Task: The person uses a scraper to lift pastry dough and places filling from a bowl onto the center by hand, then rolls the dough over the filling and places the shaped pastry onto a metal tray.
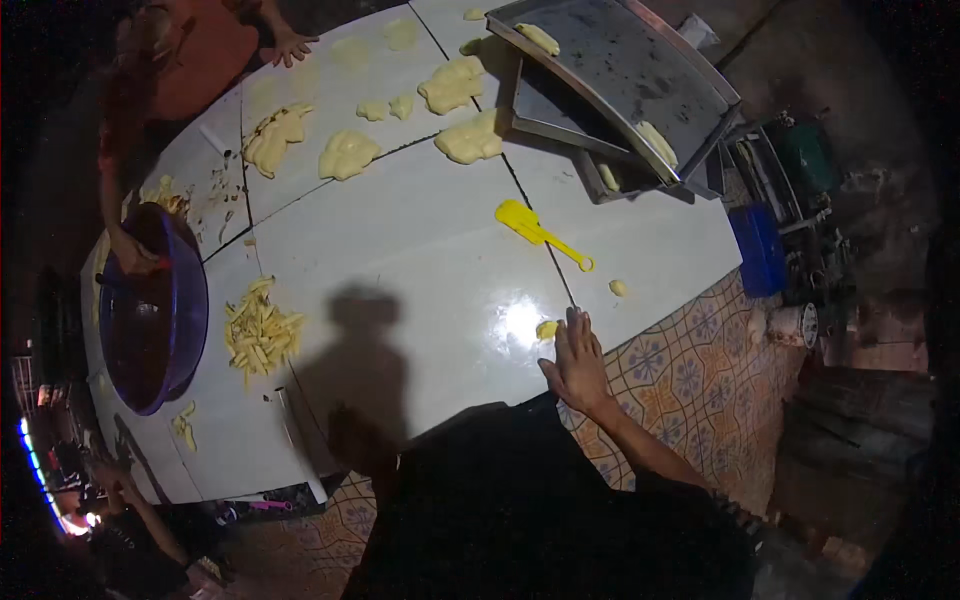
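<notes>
My right hand lies at the near right edge of the white tabletop, its fingers stretched out and nothing held in it. Just left of its fingertips is a small yellow dough piece. Another small dough lump sits a little beyond, to the right. Farther up the table is a yellow plastic scraper with a ring at its handle end. Flattened dough portions are spread along the far side, with small dough bits between them. My left hand does not show.
Stacked metal trays holding dough sticks stand far right. At left are a purple basin, a pile of cut dough strips and a pale rod. A co-worker's hand rests at the far edge; another hand reaches into the basin.
</notes>
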Demonstrator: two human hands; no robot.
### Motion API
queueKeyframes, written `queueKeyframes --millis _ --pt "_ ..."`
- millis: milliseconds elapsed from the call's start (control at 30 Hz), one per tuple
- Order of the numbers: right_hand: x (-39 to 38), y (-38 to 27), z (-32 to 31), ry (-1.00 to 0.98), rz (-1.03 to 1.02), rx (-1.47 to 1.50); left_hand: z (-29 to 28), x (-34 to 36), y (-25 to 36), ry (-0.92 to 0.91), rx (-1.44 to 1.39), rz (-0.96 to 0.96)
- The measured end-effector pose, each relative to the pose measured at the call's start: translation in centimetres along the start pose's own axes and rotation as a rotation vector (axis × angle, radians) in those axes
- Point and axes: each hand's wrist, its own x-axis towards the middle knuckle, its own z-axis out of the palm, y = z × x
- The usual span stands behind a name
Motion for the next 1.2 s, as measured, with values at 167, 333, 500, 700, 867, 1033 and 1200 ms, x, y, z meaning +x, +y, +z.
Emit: queueKeyframes --millis 167,333,500,700,867,1033,1200 --pt "-1.2 -0.6 -0.7 0.05 -0.044 0.062 -0.6 0.3 -0.9 0.018 -0.192 0.039" --pt "1.9 -6.9 -2.3 -0.049 -0.4 0.22 3.3 -4.6 -4.4 -0.184 -0.021 -0.215" --pt "11.5 -18.3 6.1 -0.091 -0.6 -0.047 1.5 -1.5 -1.1 -0.271 0.271 -0.195" --pt "10.7 -17.2 5.7 -0.315 -1.068 0.025 5.3 -7.2 -5.5 0.235 -0.499 -0.538" --pt "19.3 -20.9 6.7 0.05 -0.641 -0.037 5.8 -6.6 -5.0 -0.016 -0.024 -0.642" --pt "12.1 -19.6 6.3 -0.321 -1.091 0.191 0.4 -0.8 -1.8 -0.023 -0.113 -0.444" --pt "20.5 -11.5 0.5 -0.058 -0.446 0.767 -0.1 0.6 -0.5 -0.001 0.003 -0.281"
